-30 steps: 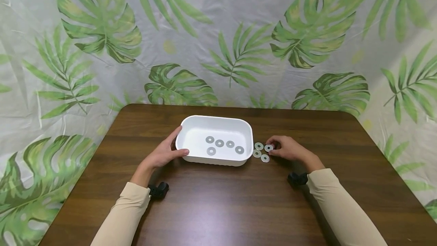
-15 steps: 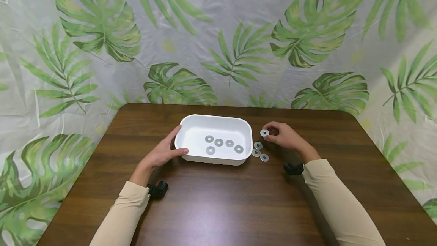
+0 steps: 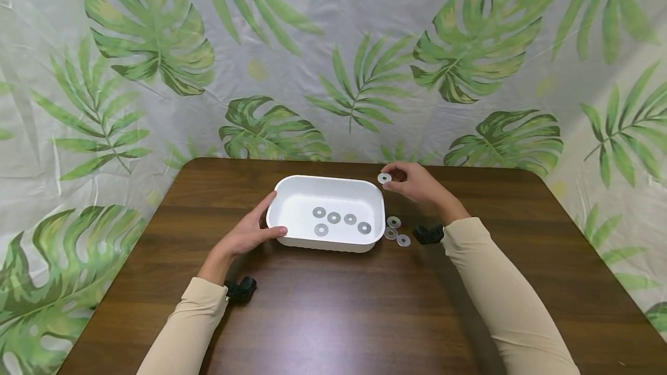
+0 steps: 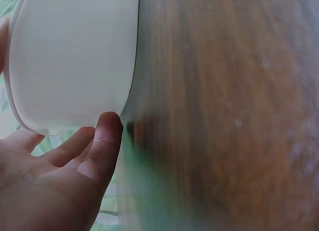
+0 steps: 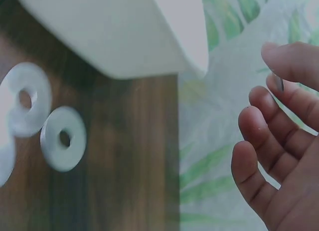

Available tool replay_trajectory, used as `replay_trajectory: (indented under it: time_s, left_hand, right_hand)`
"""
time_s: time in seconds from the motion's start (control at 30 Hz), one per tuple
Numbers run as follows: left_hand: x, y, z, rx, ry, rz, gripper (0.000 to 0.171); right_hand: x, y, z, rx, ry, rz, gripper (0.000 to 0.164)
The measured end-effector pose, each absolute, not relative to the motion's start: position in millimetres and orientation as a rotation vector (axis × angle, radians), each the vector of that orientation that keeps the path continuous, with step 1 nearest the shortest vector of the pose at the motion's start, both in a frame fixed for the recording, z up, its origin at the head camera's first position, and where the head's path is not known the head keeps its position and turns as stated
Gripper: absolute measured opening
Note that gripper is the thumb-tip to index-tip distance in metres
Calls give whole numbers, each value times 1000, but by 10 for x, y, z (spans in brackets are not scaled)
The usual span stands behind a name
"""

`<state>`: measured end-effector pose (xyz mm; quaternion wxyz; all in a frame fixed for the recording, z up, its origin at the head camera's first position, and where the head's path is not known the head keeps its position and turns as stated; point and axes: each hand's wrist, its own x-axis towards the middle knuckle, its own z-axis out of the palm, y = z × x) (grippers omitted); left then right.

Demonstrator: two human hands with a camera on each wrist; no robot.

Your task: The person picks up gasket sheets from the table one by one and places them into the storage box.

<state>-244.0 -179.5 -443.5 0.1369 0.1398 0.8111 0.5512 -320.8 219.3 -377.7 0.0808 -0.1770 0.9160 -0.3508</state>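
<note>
My left hand grips the left end of a white plastic basin, its thumb over the near rim and the other fingers along the end wall. In the left wrist view the basin's outer wall fills the upper left, fingertips against it. Past the basin's far right corner, my right hand pinches a flat metal washer between thumb and fingertips, raised off the table. The right wrist view shows that washer edge-on, mostly covered by the fingers. Several washers lie flat inside the basin.
Three more washers lie close together on the brown wooden table, just right of the basin's near right corner. A leaf-patterned cloth hangs behind the table's far edge.
My right hand has lifted a washer from the group on the table and carried it away from me and leftward, to the basin's far right corner. The left hand keeps its place.
</note>
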Motion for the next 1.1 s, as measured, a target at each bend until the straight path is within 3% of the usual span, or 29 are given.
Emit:
replay_trajectory:
  time_s: [0.4,0.67,1.1]
  left_hand:
    - [-2435,-1801,-4447,407,2347,1588,98]
    - [-2446,-1807,-4441,423,2366,1568,98]
    - [-2456,-1805,-4453,440,2364,1574,98]
  right_hand:
    - [-3323,1779,-3614,-531,2599,-1254,42]
    - [-3315,1548,-3631,-690,2599,-1212,38]
    - [-3290,1462,-3661,-748,2607,-1180,38]
